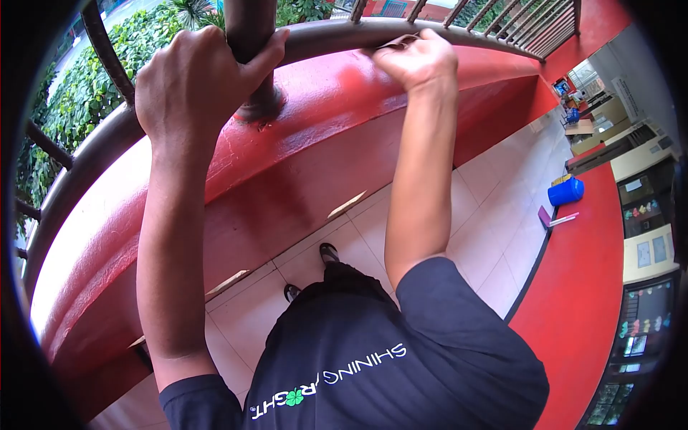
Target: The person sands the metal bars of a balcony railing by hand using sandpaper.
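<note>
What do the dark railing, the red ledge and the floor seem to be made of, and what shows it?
Dark railing: probably painted metal, smooth, with a soft sheen on its round tubes. Red ledge: likely painted concrete, glossy, with bright reflections. Floor: pale tiles, perhaps ceramic, with straight joint lines.

We reach both arms forward, hands well apart and nearly level. Our left hand shows its back and knuckles, the fingers curled over and away, the thumb stretched across towards the other hand in a closed grasp. Its wrist looks almost straight, in line with the forearm. Our right hand turns the inner side of its wrist towards us, bent inward, with the fingers pointing towards the left hand, partly hidden and drawn together. The right arm bends at the elbow, below and beside that hand.
</note>
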### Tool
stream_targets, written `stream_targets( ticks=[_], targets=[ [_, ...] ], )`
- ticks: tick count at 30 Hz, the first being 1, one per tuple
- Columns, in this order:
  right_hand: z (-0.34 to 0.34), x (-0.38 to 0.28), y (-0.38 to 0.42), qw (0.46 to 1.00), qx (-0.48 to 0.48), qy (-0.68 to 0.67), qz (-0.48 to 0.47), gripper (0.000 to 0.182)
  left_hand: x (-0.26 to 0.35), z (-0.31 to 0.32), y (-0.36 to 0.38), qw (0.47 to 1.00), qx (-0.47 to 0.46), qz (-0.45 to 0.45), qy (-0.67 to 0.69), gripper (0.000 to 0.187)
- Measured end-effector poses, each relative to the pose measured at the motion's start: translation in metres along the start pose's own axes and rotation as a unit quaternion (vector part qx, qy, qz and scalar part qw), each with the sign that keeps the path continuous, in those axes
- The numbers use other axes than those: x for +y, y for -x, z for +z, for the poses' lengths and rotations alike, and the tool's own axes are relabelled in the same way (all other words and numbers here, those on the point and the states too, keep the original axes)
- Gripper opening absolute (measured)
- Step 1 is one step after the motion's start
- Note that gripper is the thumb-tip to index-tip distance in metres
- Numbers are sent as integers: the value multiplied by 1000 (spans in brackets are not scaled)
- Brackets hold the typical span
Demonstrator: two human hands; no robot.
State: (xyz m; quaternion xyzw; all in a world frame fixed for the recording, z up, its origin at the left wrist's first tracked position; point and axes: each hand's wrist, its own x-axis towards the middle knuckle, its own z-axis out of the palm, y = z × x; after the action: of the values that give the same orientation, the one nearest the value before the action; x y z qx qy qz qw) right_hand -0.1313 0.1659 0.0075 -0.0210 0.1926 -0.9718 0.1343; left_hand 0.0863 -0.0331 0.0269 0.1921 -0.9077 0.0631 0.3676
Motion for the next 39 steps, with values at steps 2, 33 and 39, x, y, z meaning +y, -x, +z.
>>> stream_targets(
  ticks=[2, 33, 39],
  targets=[
    [3, -30, -14, 995, 88, -14, -40, 55, 0, 1, 0, 1000, 6, -1, -3, 88],
    [-34, 37, 34, 865, 109, 345, -348, 32, -4, 3, -1, 1000, 14, 6, 8, 86],
    [-25, 27, 45, 869, 140, 366, -302, 24, -5, 4, 0, 1000, 12, 6, 15, 87]
  ],
)
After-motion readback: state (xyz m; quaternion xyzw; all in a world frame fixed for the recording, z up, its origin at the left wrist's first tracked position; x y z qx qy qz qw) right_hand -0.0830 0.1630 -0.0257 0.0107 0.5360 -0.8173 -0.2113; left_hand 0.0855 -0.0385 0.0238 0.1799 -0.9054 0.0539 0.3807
